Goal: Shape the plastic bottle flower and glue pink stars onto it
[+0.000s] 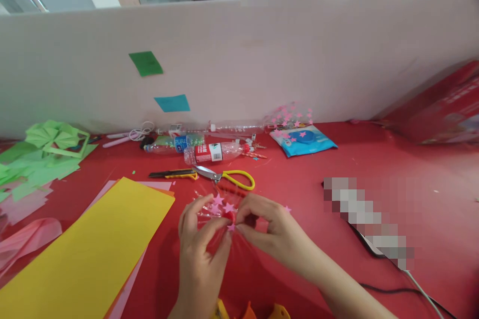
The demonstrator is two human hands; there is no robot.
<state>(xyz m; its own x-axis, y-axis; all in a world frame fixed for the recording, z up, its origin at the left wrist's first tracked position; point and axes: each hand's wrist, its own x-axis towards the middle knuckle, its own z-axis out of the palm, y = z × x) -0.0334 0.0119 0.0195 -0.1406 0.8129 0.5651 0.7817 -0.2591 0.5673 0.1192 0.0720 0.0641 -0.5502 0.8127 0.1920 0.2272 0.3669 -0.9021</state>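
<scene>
Between my hands is a clear plastic bottle piece (204, 209) cut into thin strips, with a small red part, perhaps a cap (229, 216), near its middle. Several pink stars (218, 200) sit on the strips. My left hand (198, 239) grips the piece from the left, thumb and fingers closed around its middle. From the right, my right hand (275, 224) pinches beside the red part, close to a lower pink star (231, 228); what exactly lies between its fingertips is too small to make out. Just beyond the hands lie scissors (239, 180) with yellow handles.
A utility knife (175, 174) lies left of the scissors. Plastic bottles (215, 152), a blue wipes packet (307, 140) and a star-covered clear piece (290, 113) line the white partition (239, 60). Yellow paper (93, 244) and green paper (41, 172) are left; a pixelated object (364, 219) with cables is right.
</scene>
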